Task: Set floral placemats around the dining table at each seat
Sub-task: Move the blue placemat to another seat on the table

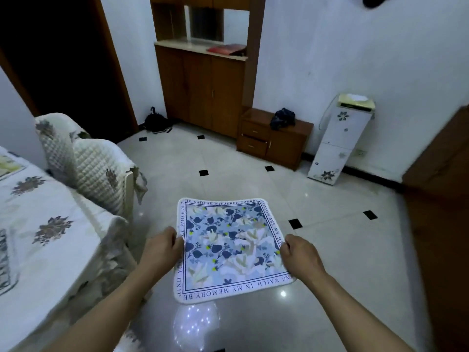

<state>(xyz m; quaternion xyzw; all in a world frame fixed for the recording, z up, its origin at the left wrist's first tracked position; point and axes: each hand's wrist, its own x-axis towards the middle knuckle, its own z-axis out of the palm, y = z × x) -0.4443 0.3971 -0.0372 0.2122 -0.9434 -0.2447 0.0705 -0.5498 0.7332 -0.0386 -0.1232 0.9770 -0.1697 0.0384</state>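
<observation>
I hold a square floral placemat (229, 246) flat in the air over the tiled floor. It is blue and white with dark leaves and a border of printed words. My left hand (162, 250) grips its left edge and my right hand (298, 255) grips its right edge. The dining table (38, 224), under a white cloth with brown flowers, is at the left. Parts of two other placemats lie on it at the frame's left edge, one (7, 166) farther away and one (3, 262) nearer.
A chair with a quilted white cover (101, 171) stands at the table's corner, left of the placemat. A wooden cabinet (203, 92), a low drawer unit (274, 141) and a white dispenser (340, 141) line the far wall. A wooden door (441, 199) is at the right.
</observation>
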